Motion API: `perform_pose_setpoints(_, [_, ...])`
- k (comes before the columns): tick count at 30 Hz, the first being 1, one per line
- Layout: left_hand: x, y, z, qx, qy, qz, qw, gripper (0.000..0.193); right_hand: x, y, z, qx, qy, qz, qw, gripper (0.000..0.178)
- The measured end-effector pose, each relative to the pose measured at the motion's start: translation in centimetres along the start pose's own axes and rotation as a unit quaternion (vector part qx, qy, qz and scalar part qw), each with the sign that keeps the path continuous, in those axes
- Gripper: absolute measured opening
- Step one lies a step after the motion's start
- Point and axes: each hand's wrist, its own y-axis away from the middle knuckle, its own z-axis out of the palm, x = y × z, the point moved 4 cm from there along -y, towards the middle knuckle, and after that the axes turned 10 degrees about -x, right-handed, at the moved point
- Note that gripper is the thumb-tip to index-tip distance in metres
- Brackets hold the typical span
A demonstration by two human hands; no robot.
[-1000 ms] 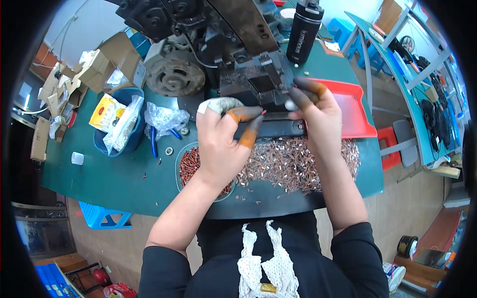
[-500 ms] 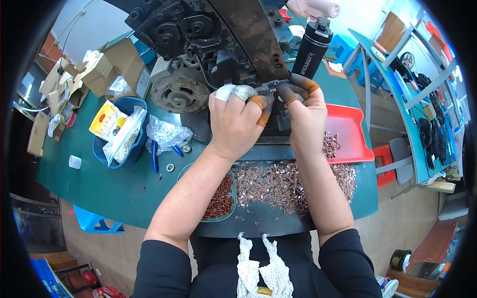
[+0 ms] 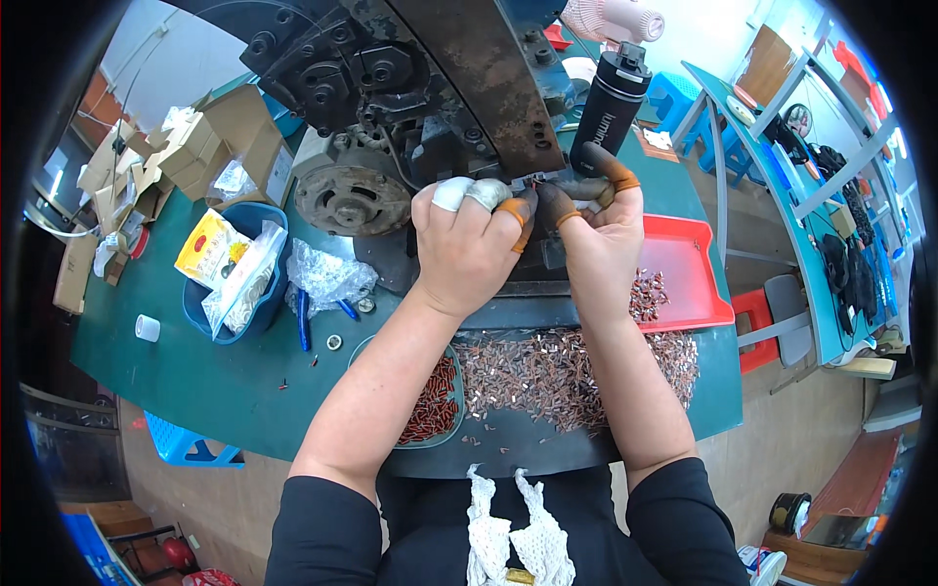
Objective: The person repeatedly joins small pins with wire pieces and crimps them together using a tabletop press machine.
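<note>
- the left hand and right hand have drawn together since 1 second ago, so work now seems centred at the machine
- left fingers curled nearly closed; right half open, forefinger lifted; cannot tell what either holds
- machine stands on the counter, dark, worn metal

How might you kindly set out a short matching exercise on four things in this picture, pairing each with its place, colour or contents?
Things:
1. Tray
2. Left hand
3. Bin
4. Bottle

Descriptions:
A. Blue, with a yellow packet in it
B. Black and cylindrical
C. Red, with small parts in it
D. At the machine

Pairs: 1-C, 2-D, 3-A, 4-B
</note>
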Motion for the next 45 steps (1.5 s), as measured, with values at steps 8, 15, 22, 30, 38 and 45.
perform_pose_setpoints(8, [0.1, -0.2, 0.3, -0.005, -0.019, 0.0, 1.0, 0.033, 0.1, -0.4, -0.7, 0.007, 0.09, -0.016, 0.996, 0.054])
perform_pose_setpoints(15, [0.1, -0.1, 0.4, -0.009, -0.014, -0.029, 0.999, 0.023, 0.5, -0.5, -0.6, 0.0, 0.07, -0.022, 0.997, 0.053])
perform_pose_setpoints(22, [0.0, 0.0, 0.4, -0.011, -0.023, -0.028, 0.999, 0.022, 0.5, -0.5, -0.5, 0.006, 0.097, -0.041, 0.994, 0.051])
perform_pose_setpoints(30, [0.0, 0.1, 0.2, -0.01, -0.018, -0.031, 0.999, 0.022, 0.3, -0.2, -0.5, 0.0, 0.131, -0.07, 0.989, 0.048])
perform_pose_setpoints(38, [1.0, 1.4, -4.1, -0.099, 0.045, -0.059, 0.992, 0.027, -1.6, 1.7, -0.9, -0.074, -0.001, 0.036, 0.997, 0.051])
perform_pose_setpoints(45, [1.0, 7.0, -8.7, -0.377, 0.202, -0.324, 0.844, 0.02, -2.8, 6.2, -10.0, -0.015, 0.058, 0.085, 0.995, 0.059])
